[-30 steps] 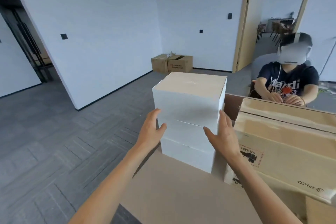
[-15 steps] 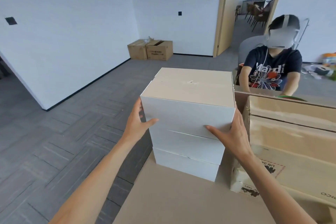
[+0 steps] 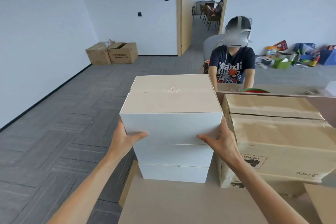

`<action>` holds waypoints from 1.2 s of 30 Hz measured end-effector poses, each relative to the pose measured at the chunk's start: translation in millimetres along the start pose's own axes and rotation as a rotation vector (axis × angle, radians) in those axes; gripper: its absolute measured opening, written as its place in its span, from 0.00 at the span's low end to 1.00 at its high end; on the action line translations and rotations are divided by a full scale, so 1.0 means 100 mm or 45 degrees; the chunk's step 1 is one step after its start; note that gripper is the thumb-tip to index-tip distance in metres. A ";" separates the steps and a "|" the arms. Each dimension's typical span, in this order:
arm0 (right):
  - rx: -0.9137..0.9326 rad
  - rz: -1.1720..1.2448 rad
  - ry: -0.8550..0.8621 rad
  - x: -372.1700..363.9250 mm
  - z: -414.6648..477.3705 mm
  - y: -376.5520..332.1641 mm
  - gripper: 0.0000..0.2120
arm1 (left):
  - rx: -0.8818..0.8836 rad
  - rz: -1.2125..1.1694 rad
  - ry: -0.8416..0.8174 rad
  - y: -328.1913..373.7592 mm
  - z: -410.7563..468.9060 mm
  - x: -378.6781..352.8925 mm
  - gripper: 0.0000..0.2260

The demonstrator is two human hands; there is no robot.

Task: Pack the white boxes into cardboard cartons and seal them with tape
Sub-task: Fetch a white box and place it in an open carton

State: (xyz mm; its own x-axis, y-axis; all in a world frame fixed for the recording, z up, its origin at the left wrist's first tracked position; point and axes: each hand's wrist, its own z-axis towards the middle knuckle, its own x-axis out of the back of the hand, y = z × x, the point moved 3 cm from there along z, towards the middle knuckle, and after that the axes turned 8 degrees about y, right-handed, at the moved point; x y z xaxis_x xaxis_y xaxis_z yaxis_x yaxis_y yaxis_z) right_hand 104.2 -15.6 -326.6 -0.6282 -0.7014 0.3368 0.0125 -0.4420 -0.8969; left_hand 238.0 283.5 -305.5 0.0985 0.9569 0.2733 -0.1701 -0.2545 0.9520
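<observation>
Three smooth, square-edged white boxes [image 3: 172, 154] stand stacked on a flat cardboard sheet [image 3: 181, 203]. The left hand [image 3: 123, 138] and right hand [image 3: 221, 141] clasp the top box [image 3: 171, 125] at its near lower corners, thumbs across the front face. Just right sits a brown carton [image 3: 281, 142], its tape crinkled.

Bright even daylight, soft shadows, wide-angle bending at edges, slight blur far right, no glare
</observation>
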 end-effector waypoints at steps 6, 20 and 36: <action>0.000 0.136 -0.065 0.06 0.03 0.09 0.46 | 0.018 0.055 0.146 0.17 -0.31 -0.02 0.34; 0.277 0.327 -0.314 0.19 -0.33 -0.55 0.43 | -0.075 0.126 0.607 0.67 -1.67 0.47 0.35; 0.290 -0.021 0.002 2.35 -1.64 -0.56 0.40 | -0.183 -0.135 0.278 0.96 -2.97 -0.53 0.35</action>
State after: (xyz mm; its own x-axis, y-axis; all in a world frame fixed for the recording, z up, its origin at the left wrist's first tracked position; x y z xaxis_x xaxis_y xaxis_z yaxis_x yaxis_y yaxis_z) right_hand -171.3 -64.1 -244.2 -0.6311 -0.6921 0.3504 0.1771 -0.5683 -0.8035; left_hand -75.1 249.5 -269.3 -0.0878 0.9886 0.1226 -0.3093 -0.1440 0.9400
